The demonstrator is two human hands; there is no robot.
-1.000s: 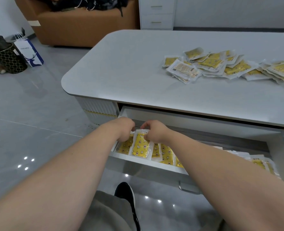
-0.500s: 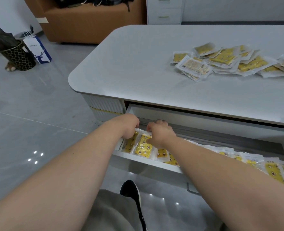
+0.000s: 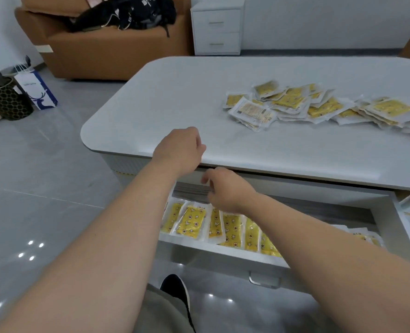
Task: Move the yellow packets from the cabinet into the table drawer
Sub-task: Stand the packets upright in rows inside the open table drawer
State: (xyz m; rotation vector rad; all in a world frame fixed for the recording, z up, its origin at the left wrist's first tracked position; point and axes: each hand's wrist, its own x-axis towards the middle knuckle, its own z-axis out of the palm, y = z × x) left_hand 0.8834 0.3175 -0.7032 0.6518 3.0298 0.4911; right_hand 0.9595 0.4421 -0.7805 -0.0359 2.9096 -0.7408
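Spanning grey floor [image 3: 43, 188], tan sofa [image 3: 107, 51] and white cabinet [image 3: 216, 32] at the back, pale table [image 3: 175, 104] strewn with yellow packets [image 3: 292, 102], open drawer [image 3: 213, 247] lined with more packets [image 3: 190, 223], left hand [image 3: 178, 147] over the table edge, fingers hidden, grip unclear, right hand [image 3: 225, 188] loosely curled, empty, above the drawer.

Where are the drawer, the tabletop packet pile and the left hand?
drawer [image 3: 223, 254], head view, front wall.
packet pile [image 3: 290, 102], head view, yellow packet mid-pile.
left hand [image 3: 178, 147], head view, back of hand.

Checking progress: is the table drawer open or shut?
Open: the drawer is pulled out below the tabletop, with yellow packets lined up inside.
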